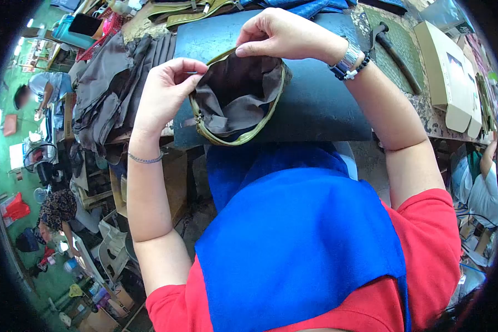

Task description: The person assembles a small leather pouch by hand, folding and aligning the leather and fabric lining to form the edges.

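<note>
Fabric in bright blue [299,238] covers the person's chest over a red shirt and fills the lower middle of the view. Beyond it runs the counter [426,113], its bare surface worn and stained, with a wide dark mat [326,105] laid across the near edge. At the left end of the counter a heap of brown cloth pieces [102,94] hangs partly over the side, and at the right end lies a flat cardboard box [451,77]. Between the box and the dark mat, a dark-handled tool [395,50] rests on a green cutting mat [412,33]. The pouch [235,97] is held just above the near part of the dark mat, its olive zip edge spread into an open loop and its brown lining showing loose and crumpled inside. The left hand [163,91] pinches the pouch's left rim between thumb and fingers, closed tight on it. The right hand [285,36] grips the top rim from above, fingers curled down onto the edge. A metal watch [348,58] and a dark bead bracelet [362,65] sit on the right wrist; a thin chain [145,159] circles the left.
</note>
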The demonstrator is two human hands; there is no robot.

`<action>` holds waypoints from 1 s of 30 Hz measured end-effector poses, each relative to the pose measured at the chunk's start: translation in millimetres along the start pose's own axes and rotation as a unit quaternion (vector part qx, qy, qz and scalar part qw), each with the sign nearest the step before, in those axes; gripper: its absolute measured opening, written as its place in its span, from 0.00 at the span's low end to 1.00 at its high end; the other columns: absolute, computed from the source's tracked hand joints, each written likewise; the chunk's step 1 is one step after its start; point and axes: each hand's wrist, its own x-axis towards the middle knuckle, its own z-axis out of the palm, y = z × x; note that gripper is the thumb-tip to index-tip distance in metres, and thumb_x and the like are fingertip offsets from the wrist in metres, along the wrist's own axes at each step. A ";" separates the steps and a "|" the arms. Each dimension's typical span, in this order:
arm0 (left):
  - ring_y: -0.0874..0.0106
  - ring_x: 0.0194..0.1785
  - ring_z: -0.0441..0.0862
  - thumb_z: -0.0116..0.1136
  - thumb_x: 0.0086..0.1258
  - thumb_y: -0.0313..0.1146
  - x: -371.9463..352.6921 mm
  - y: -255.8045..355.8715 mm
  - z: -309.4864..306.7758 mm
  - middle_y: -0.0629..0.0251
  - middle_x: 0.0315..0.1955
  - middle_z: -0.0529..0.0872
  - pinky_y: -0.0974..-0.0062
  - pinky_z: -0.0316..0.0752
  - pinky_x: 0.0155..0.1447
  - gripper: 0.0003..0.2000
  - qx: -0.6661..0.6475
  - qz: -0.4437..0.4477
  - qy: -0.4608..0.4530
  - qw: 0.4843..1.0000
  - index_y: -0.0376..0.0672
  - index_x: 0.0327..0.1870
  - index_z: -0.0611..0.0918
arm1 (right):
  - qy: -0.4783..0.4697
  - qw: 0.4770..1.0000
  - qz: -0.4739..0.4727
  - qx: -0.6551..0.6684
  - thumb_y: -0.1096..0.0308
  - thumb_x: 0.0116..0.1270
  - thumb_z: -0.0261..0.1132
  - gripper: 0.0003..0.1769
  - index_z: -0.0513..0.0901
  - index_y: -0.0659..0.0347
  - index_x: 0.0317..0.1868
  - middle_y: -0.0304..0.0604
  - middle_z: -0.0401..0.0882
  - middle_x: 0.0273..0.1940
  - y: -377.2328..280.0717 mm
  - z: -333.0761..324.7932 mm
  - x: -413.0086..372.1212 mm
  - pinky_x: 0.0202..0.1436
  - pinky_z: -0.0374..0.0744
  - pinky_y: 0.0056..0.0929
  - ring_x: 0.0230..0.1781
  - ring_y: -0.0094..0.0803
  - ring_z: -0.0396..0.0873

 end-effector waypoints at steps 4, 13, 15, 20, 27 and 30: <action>0.85 0.42 0.80 0.61 0.72 0.25 -3.9 -0.5 1.4 0.70 0.39 0.87 0.86 0.75 0.48 0.08 -0.096 -0.025 0.001 0.995 0.35 0.49 0.86 | 0.005 0.999 -0.030 -0.012 0.60 0.70 0.69 0.15 0.87 0.65 0.43 0.38 0.85 0.31 5.7 0.4 3.2 0.39 0.82 0.24 0.31 0.22 0.81; 0.89 0.40 0.79 0.64 0.72 0.31 -5.6 -4.8 -12.6 0.77 0.39 0.86 0.90 0.72 0.46 0.14 -0.156 -0.090 -0.052 0.982 0.43 0.57 0.82 | -0.015 0.999 -0.020 0.031 0.60 0.71 0.69 0.14 0.86 0.65 0.45 0.34 0.84 0.30 2.2 -2.0 -2.7 0.37 0.81 0.21 0.31 0.17 0.79; 0.90 0.40 0.78 0.64 0.72 0.33 -4.6 -5.9 -13.5 0.79 0.39 0.86 0.91 0.71 0.44 0.14 -0.181 -0.119 -0.048 0.975 0.44 0.57 0.82 | -0.025 0.998 0.002 0.053 0.60 0.71 0.68 0.14 0.86 0.64 0.45 0.34 0.84 0.31 -4.4 -2.6 -5.7 0.36 0.81 0.20 0.30 0.17 0.78; 0.89 0.38 0.79 0.66 0.69 0.30 -3.1 0.5 -4.0 0.76 0.37 0.86 0.89 0.71 0.44 0.14 -0.175 -0.100 -0.015 0.979 0.44 0.54 0.82 | -0.014 0.999 0.004 0.045 0.60 0.71 0.68 0.14 0.86 0.65 0.44 0.35 0.85 0.32 -8.4 -0.5 -7.8 0.38 0.80 0.21 0.32 0.18 0.80; 0.86 0.38 0.79 0.66 0.67 0.24 0.6 6.4 9.4 0.72 0.35 0.86 0.87 0.73 0.42 0.09 -0.010 0.030 0.038 0.999 0.41 0.46 0.81 | 0.000 1.000 -0.029 0.000 0.60 0.71 0.68 0.15 0.86 0.65 0.43 0.36 0.85 0.31 -4.0 -2.6 -7.4 0.38 0.80 0.22 0.32 0.18 0.80; 0.86 0.37 0.78 0.65 0.67 0.24 -0.2 4.6 15.4 0.72 0.35 0.85 0.87 0.73 0.42 0.08 -0.048 0.038 0.060 0.996 0.40 0.44 0.81 | -0.016 1.000 -0.015 0.011 0.59 0.71 0.68 0.15 0.86 0.65 0.43 0.36 0.85 0.31 -6.0 -4.3 -7.0 0.38 0.80 0.22 0.32 0.18 0.79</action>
